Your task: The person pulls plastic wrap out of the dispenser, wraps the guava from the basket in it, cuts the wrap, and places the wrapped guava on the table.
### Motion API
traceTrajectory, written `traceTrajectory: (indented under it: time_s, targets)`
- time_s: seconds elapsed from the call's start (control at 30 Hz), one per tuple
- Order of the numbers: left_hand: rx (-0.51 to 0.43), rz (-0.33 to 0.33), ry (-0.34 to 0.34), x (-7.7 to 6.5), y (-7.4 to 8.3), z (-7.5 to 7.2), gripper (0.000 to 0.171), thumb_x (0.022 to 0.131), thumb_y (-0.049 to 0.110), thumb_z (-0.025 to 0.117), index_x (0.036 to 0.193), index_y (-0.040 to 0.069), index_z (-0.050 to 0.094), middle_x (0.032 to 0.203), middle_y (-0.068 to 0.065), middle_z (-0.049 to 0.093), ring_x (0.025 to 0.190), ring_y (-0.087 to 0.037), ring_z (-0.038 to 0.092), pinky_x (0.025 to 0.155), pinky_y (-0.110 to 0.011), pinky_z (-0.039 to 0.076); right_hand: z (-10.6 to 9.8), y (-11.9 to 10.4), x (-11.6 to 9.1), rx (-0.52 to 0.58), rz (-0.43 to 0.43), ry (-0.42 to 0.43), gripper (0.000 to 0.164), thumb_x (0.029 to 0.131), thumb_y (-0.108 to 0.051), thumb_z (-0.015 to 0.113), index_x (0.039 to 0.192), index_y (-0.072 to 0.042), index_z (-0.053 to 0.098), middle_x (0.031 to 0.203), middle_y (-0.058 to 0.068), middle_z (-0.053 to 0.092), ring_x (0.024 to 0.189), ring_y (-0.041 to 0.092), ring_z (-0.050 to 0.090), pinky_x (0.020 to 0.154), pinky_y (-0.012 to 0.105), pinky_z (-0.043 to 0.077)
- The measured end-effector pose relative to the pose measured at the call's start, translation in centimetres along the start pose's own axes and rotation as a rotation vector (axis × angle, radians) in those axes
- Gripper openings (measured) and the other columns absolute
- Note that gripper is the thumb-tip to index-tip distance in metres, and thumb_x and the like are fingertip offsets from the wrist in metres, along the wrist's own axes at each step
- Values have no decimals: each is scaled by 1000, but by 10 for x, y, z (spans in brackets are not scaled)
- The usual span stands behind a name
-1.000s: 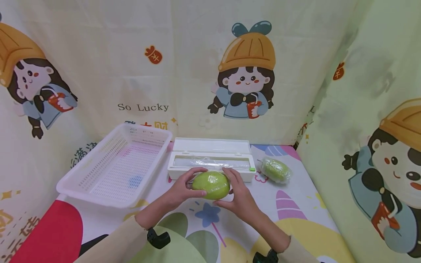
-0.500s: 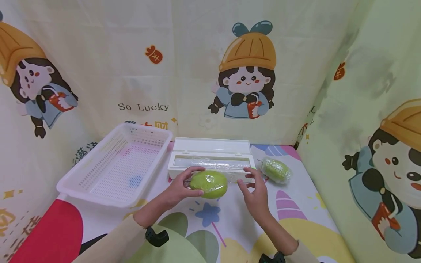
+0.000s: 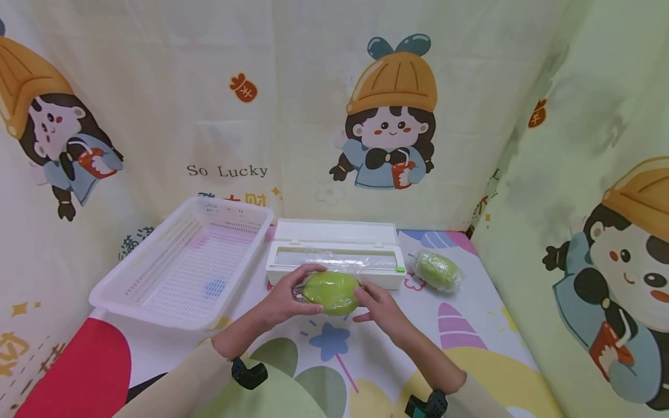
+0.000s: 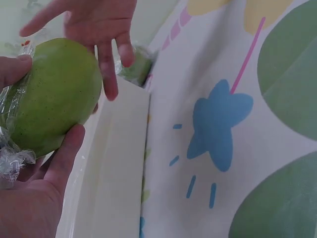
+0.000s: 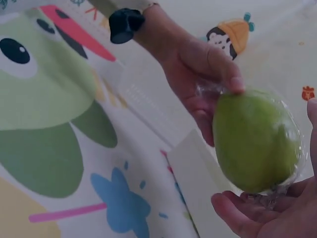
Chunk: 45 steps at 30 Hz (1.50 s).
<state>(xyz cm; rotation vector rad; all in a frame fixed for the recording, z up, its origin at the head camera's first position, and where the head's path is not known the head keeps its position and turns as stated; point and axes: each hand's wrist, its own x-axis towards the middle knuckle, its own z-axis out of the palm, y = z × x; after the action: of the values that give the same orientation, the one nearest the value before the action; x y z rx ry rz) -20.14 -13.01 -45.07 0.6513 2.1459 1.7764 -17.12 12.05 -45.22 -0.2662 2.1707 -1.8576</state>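
A green mango [image 3: 330, 293] with clear film around it is held up in front of the cling film dispenser [image 3: 334, 277]. My left hand [image 3: 284, 299] grips its left end, thumb on the near side and fingers behind. Loose film [image 4: 12, 161] bunches by that hand in the left wrist view. At the mango's right end is my right hand [image 3: 385, 310], fingers extended; in the right wrist view film [image 5: 270, 198] gathers near its fingers. The dispenser's lid stands up, with a roll of film showing inside.
On the table right of the dispenser lies a second film-wrapped green fruit [image 3: 438, 270]. A white perforated basket [image 3: 157, 316] stands at the left. Printed cloth walls [image 3: 303, 116] close off the back and both sides.
My right hand let go of the mango's right end, swung out to the right, and came back to it. The left hand kept its grip, the mango shifting slightly left.
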Motion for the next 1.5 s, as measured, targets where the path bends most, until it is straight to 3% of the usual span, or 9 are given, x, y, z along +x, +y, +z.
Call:
traceTrajectory:
  time_s: [0.13,0.33,0.6,0.77,0.93,1.0,1.13,1.27,1.5]
  targets:
    - [-14,12,-30,0,-2,3,72,74,11,82,136,25,47,137,-10,50,112,-25,53,83,-30,55,5,-3,2,76,35,-82,57,99,-39,50,139,2,42,126,23,53,101,21,64,81,43,59]
    - [-27,59,-68,1,-3,7,75,75,10,81,139,25,44,137,-9,47,115,-25,50,86,-29,55,9,-2,8,121,110,-121,60,96,-42,55,139,-3,39,123,18,53,94,18,65,80,42,59]
    - [-24,66,-53,-2,-3,-1,81,77,11,81,144,28,39,148,-5,41,130,-30,46,101,-34,49,8,1,11,166,56,-13,58,91,-27,67,137,-6,40,123,17,52,98,18,63,81,41,59]
    - [-13,58,93,-3,-7,-10,64,83,14,76,140,20,46,144,-9,49,134,-29,46,106,-39,45,5,2,13,141,43,71,61,86,-21,73,137,-13,41,126,15,51,102,19,59,82,37,58]
    - [95,-8,323,-3,-7,-11,38,85,24,75,119,15,62,110,-11,62,96,-17,60,79,-22,53,4,2,13,91,18,148,67,81,-20,78,137,-19,42,131,12,50,112,23,54,88,33,55]
    - [92,-27,361,-3,-6,-10,29,86,23,73,111,11,64,101,-14,63,84,-15,61,71,-21,52,4,2,12,53,6,183,70,78,-19,80,137,-22,42,134,9,49,118,24,52,92,32,53]
    - [17,-106,319,-1,-5,-6,23,93,20,65,109,4,62,100,-17,68,80,-16,69,73,-26,57,3,3,12,7,-18,229,75,74,-18,84,137,-23,43,137,7,47,125,26,47,97,33,49]
    - [-77,-186,207,1,-5,-2,38,97,28,58,123,-1,57,113,-20,67,98,-25,71,85,-32,58,2,4,12,-8,-26,223,79,73,-17,85,138,-23,42,139,8,46,125,27,47,97,36,50]
    - [-159,-151,62,6,-8,0,54,98,36,55,134,-3,49,134,-22,56,116,-29,62,93,-37,54,0,11,11,-19,-53,163,85,72,-15,85,142,-24,38,143,7,44,128,27,47,99,37,51]
